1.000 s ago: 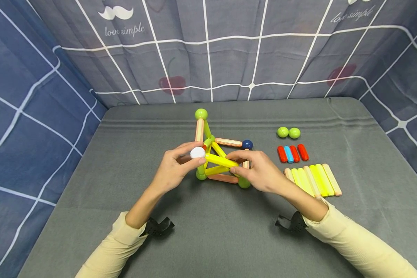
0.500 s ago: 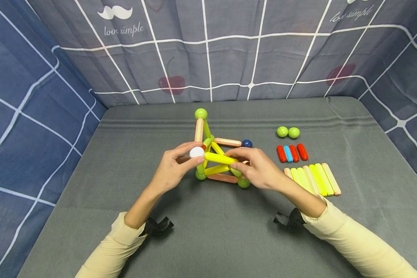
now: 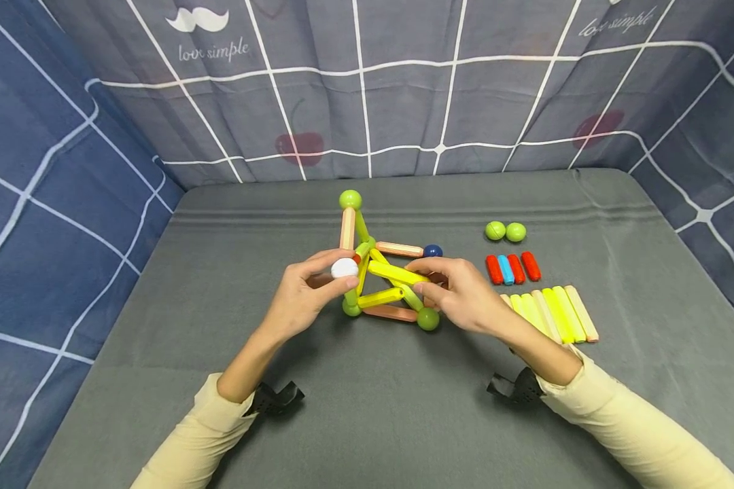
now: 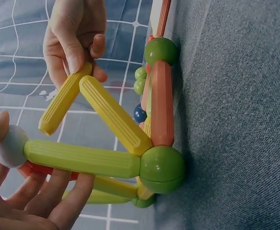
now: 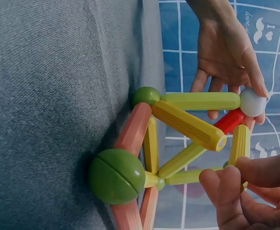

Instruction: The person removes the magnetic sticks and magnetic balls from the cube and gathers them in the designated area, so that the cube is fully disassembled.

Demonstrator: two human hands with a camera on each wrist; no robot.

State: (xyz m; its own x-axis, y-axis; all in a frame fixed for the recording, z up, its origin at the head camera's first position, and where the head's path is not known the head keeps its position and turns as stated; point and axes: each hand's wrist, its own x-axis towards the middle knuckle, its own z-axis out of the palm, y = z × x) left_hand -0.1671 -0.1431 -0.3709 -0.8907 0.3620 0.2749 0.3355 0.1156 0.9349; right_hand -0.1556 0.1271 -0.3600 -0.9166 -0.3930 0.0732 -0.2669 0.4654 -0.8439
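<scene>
My left hand (image 3: 298,296) grips a white ball (image 3: 344,268) between thumb and fingers at the top of a structure of sticks and balls. A lime stick (image 4: 82,158) runs from that ball down to a green ball (image 4: 162,168) near the table. In my right hand (image 3: 465,293) a yellow stick (image 3: 394,271) is pinched by one end. Its other end points toward the white ball, with a gap between them in the left wrist view. A second yellow stick (image 4: 113,115) slants up from the green ball, its free end close to the held stick.
To the right lie two green balls (image 3: 505,231), several short red sticks (image 3: 530,266), a short blue stick (image 3: 505,269) and a row of yellow and wooden-coloured sticks (image 3: 553,314). A navy ball (image 3: 432,250) marks the structure's back right corner; a curtain (image 3: 404,102) hangs behind.
The yellow stick in my right hand has moved right, away from the white ball it reached before. The slanted yellow stick's free end now shows. My left hand keeps its grip.
</scene>
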